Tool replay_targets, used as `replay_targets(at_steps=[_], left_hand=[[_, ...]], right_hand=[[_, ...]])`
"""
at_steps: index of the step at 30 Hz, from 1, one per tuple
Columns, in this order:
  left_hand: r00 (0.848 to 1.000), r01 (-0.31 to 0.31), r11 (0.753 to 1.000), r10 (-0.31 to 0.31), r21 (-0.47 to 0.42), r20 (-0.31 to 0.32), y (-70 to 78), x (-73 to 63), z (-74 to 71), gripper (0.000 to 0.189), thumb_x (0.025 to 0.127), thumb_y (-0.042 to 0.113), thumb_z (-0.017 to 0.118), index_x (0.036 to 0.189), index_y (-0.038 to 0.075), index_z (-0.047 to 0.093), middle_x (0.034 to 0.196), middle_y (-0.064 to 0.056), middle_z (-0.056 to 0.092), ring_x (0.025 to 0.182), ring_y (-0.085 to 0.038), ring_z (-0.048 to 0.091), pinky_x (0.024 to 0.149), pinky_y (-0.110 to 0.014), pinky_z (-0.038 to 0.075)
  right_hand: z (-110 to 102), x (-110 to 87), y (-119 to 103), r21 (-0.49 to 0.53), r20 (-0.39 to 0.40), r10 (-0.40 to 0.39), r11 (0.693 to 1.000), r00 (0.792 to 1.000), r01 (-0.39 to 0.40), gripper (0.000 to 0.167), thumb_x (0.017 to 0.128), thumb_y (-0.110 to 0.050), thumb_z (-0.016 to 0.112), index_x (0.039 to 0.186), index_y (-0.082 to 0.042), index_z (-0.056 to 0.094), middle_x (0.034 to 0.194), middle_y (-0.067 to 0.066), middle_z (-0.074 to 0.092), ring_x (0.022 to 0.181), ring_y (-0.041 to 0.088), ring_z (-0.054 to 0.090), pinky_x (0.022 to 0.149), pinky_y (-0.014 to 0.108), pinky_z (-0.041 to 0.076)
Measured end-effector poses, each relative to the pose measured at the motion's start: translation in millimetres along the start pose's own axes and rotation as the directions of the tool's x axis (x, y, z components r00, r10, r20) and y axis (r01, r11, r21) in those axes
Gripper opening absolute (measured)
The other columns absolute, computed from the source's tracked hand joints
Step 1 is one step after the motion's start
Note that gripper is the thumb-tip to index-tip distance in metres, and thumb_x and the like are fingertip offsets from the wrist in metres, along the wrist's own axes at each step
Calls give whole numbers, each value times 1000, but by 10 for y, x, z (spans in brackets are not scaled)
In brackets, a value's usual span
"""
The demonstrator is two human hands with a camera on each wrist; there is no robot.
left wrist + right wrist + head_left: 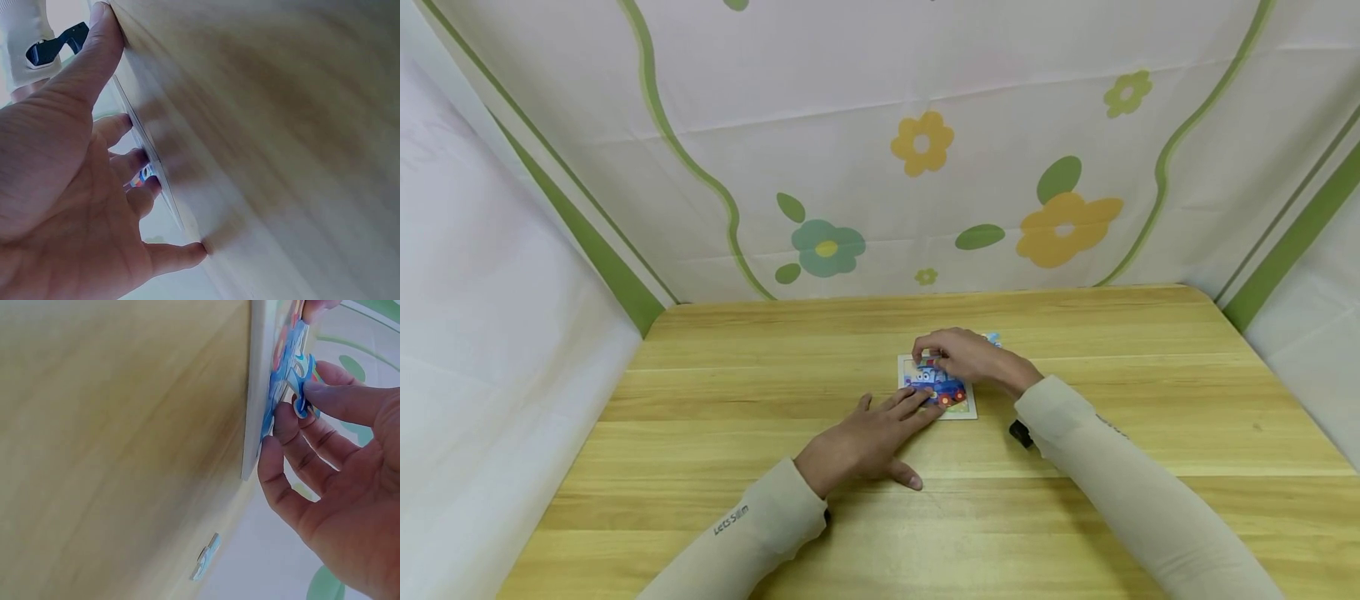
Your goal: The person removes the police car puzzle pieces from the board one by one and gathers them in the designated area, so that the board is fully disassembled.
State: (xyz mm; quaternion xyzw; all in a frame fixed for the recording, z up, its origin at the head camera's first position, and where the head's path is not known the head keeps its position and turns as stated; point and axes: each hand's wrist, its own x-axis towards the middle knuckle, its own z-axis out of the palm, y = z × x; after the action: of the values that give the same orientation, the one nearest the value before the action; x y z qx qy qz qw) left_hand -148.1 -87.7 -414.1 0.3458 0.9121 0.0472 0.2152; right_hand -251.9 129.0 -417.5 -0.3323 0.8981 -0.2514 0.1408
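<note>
A small framed jigsaw puzzle (973, 407) with a picture of a blue cartoon vehicle lies flat on the table. My left hand (872, 435) rests on its lower left part, fingers spread and thumb out over the wood. Above the puzzle's upper part, my right hand (967, 354) pinches a blue puzzle piece (301, 378) between thumb and fingers, the piece tilted up from the surface. Other fingertips of that hand touch the puzzle. From the head view the pinched piece is mostly hidden behind the hand. A loose puzzle piece (205, 557) lies beyond the right hand.
The wooden table (737, 375) runs back to a white cloth wall (850, 125) printed with flowers and green lines. More white cloth stands at both sides. A black strap part (1021, 433) shows at my right cuff.
</note>
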Motion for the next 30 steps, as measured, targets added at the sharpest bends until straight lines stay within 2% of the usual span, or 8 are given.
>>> replay_targets(at_steps=[6,14,22,26,30], left_hand=[[1000,7,1000,-7,-14,7,7,2,-11,102,88,61,73,170,31,18,178,4,9,165,-23,10,126,-67,23],[1000,12,1000,-12,-12,12,13,4,-14,103,88,61,73,170,32,18,178,4,8,165,-22,10,126,-66,23],[1000,5,1000,-5,-10,0,14,4,-15,103,88,61,73,170,31,19,178,3,11,165,-23,12,125,-67,25],[1000,5,1000,-5,-13,0,12,9,-15,103,87,61,74,170,31,19,178,3,10,165,-24,12,125,-67,25],[1000,8,1000,-8,-25,4,9,10,-14,103,87,60,74,170,32,18,178,3,9,165,-24,12,125,-68,24]], right_hand=[[-15,-12,-14,4,-6,-1,1000,1000,1,34,101,6,53,112,-19,73,113,7,72,96,23,61,88,45,52],[-17,-28,2,60,-14,22,998,1000,-21,31,102,4,53,113,-18,72,115,6,72,100,24,63,89,44,53],[-78,-104,36,152,-57,50,988,997,-41,28,104,2,54,118,-15,72,105,9,68,90,22,60,81,38,51],[-149,-164,39,194,-85,73,979,994,-55,28,104,1,55,119,-15,71,107,12,65,86,24,59,78,37,50],[-206,-222,96,229,-99,89,971,991,-64,28,103,2,55,125,-9,68,109,15,65,83,26,60,72,35,51]])
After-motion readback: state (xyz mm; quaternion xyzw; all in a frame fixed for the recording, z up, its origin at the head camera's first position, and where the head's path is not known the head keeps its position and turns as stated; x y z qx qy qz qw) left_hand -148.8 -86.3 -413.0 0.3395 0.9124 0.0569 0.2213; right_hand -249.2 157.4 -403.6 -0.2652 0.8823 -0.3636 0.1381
